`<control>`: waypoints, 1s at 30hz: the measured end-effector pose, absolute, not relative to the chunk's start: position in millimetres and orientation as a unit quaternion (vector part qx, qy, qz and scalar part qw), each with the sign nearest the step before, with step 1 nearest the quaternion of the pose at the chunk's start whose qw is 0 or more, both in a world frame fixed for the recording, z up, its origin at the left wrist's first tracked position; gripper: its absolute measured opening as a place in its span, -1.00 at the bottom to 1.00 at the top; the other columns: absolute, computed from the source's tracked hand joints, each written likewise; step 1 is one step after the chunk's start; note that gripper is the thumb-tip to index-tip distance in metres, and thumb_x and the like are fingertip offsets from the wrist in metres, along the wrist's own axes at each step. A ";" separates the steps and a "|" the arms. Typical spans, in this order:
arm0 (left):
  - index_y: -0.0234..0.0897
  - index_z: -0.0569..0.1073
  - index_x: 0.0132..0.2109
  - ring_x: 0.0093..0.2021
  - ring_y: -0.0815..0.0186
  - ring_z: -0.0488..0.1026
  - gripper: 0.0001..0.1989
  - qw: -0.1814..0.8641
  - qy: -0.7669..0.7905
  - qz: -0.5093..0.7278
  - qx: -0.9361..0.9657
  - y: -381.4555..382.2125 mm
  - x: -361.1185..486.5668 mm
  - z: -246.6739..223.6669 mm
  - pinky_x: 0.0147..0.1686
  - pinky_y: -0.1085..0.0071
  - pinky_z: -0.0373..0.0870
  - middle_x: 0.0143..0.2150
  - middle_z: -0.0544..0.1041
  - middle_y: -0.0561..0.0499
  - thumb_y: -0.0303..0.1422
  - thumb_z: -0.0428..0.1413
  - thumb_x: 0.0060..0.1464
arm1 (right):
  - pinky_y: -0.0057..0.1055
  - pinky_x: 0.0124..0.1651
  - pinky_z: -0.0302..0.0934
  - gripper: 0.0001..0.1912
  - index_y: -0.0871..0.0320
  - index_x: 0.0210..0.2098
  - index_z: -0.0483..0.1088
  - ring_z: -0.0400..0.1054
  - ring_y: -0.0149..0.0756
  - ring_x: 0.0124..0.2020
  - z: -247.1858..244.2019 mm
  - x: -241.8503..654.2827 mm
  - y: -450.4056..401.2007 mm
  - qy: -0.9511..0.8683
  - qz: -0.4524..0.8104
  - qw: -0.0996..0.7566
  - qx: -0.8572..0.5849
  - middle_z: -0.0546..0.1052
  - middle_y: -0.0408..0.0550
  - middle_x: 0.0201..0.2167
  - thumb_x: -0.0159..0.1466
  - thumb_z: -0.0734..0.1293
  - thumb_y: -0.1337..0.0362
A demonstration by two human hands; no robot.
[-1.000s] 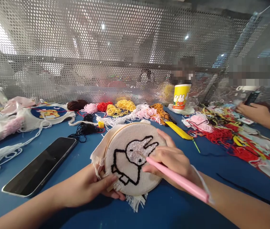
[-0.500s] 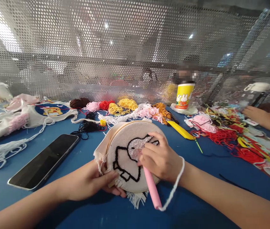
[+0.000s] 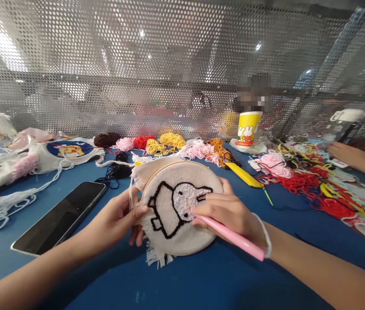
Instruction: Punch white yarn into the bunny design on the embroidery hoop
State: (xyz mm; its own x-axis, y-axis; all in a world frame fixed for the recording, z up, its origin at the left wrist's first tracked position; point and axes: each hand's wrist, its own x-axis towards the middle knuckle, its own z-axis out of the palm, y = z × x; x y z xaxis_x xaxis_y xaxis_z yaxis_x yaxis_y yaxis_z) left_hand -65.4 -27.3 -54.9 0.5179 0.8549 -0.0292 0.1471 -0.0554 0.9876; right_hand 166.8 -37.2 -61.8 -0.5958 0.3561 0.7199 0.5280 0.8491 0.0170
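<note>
An embroidery hoop [image 3: 166, 189] stretched with off-white cloth lies tilted toward me at the table's middle. Black yarn outlines a rabbit on it, and its head [image 3: 182, 200] carries looped white yarn. My left hand [image 3: 122, 217] grips the hoop's left edge, thumb on top and fingers beneath. In my right hand [image 3: 227, 213] is a pink punch needle [image 3: 237, 234], closed on near its tip, which meets the cloth by the rabbit's face; the very tip is hidden by my fingers. White yarn [image 3: 268, 237] runs from the handle's end over my right wrist.
A black phone [image 3: 61, 217] lies left on the blue table [image 3: 111, 280]. Yarn bundles [image 3: 169, 142] line the back. A yellow cutter [image 3: 243, 174], a yellow cup [image 3: 249, 129] and tangled yarn [image 3: 301, 183] are at right, near another person's hand [image 3: 347, 153]. Perforated metal [image 3: 169, 64] stands behind.
The hoop has turned clockwise a little. The punch needle's handle has swung from pointing down toward me to pointing right. My left hand has moved up along the hoop's edge.
</note>
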 end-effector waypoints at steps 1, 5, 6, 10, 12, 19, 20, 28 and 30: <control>-0.29 0.18 -0.23 -0.74 0.45 0.29 -0.71 0.557 0.402 0.342 0.641 -27.4 -63.5 -56.3 -0.77 0.59 0.19 -0.71 0.30 0.21 -0.19 0.01 -0.04 | -0.26 -0.08 -0.11 -0.94 0.19 -0.43 0.30 0.21 -0.52 -0.62 -65.1 164.9 -37.1 -0.877 -0.118 0.384 -0.264 0.36 -0.28 -0.67 0.12 0.27 0.32; -0.30 0.20 -0.13 -0.70 0.55 0.21 -0.63 0.554 0.442 0.389 0.589 -30.4 -57.3 -62.4 -0.73 0.65 0.10 -0.64 0.26 0.21 -0.15 -0.03 -0.03 | -0.24 -0.11 -0.10 -0.95 0.21 -0.44 0.30 0.26 -0.49 -0.60 -75.4 157.1 -40.6 -0.841 -0.119 0.422 -0.318 0.39 -0.24 -0.66 0.11 0.28 0.35; -0.29 0.20 -0.14 -0.68 0.55 0.21 -0.63 0.563 0.436 0.380 0.591 -31.5 -56.7 -63.9 -0.71 0.66 0.11 -0.61 0.28 0.19 -0.14 -0.01 -0.04 | -0.25 -0.12 -0.10 -0.95 0.22 -0.44 0.30 0.26 -0.48 -0.60 -76.7 155.8 -42.1 -0.837 -0.111 0.425 -0.326 0.39 -0.24 -0.65 0.11 0.28 0.35; -0.25 0.15 -0.19 -0.72 0.49 0.22 -0.67 0.568 0.433 0.325 0.620 -35.1 -56.9 -68.2 -0.76 0.63 0.11 -0.68 0.32 0.19 -0.13 -0.03 -0.03 | -0.24 -0.12 -0.10 -0.94 0.19 -0.44 0.30 0.26 -0.47 -0.58 -77.0 154.1 -48.5 -0.833 -0.092 0.417 -0.352 0.37 -0.26 -0.66 0.11 0.27 0.32; -0.23 0.14 -0.27 -0.75 0.44 0.25 -0.71 0.569 0.437 0.309 0.624 -36.5 -57.3 -68.2 -0.77 0.58 0.16 -0.73 0.34 0.17 -0.11 -0.09 0.00 | -0.17 -0.05 -0.16 -0.95 0.17 -0.43 0.30 0.26 -0.47 -0.56 -74.9 154.5 -50.5 -0.834 -0.114 0.406 -0.357 0.37 -0.27 -0.65 0.11 0.27 0.32; -0.21 0.12 -0.31 -0.71 0.36 0.35 -0.79 0.544 0.419 0.291 0.666 -39.5 -58.6 -63.9 -0.68 0.49 0.29 -0.71 0.41 0.14 -0.16 -0.15 0.06 | -0.16 -0.08 0.07 -0.90 0.21 -0.41 0.24 0.24 -0.43 -0.51 -61.8 159.0 -46.5 -0.867 -0.104 0.410 -0.265 0.37 -0.17 -0.60 0.09 0.28 0.34; -0.21 0.12 -0.31 -0.70 0.36 0.36 -0.80 0.548 0.413 0.286 0.669 -39.6 -58.9 -63.8 -0.66 0.48 0.30 -0.70 0.42 0.13 -0.16 -0.16 0.06 | -0.16 -0.09 0.10 -0.91 0.21 -0.41 0.23 0.23 -0.43 -0.52 -59.8 159.6 -46.2 -0.867 -0.079 0.418 -0.259 0.36 -0.16 -0.61 0.10 0.27 0.34; -0.21 0.10 -0.25 -0.68 0.37 0.36 -0.80 0.581 0.397 0.282 0.652 -39.7 -58.6 -64.7 -0.64 0.49 0.31 -0.68 0.43 0.14 -0.17 -0.16 0.07 | -0.12 -0.05 0.14 -0.88 0.15 -0.47 0.15 0.19 -0.46 -0.51 -55.2 164.1 -51.9 -0.822 0.076 0.478 -0.300 0.25 -0.21 -0.59 0.08 0.20 0.47; -0.21 0.10 -0.25 -0.68 0.37 0.36 -0.78 0.584 0.396 0.281 0.651 -39.5 -58.6 -64.6 -0.64 0.49 0.31 -0.68 0.42 0.13 -0.16 -0.16 0.07 | -0.11 -0.04 0.13 -0.87 0.14 -0.46 0.14 0.20 -0.45 -0.49 -54.9 165.4 -52.6 -0.821 0.088 0.475 -0.305 0.24 -0.21 -0.58 0.07 0.19 0.47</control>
State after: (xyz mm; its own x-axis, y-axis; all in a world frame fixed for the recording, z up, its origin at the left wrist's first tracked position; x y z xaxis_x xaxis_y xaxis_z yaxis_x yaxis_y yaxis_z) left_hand -58.6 -39.5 -64.6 0.5296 0.8427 -0.0969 0.1873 -0.0048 0.9823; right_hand 165.4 -52.6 -54.9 -0.3633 0.5839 0.7260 0.4160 0.7989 -0.4344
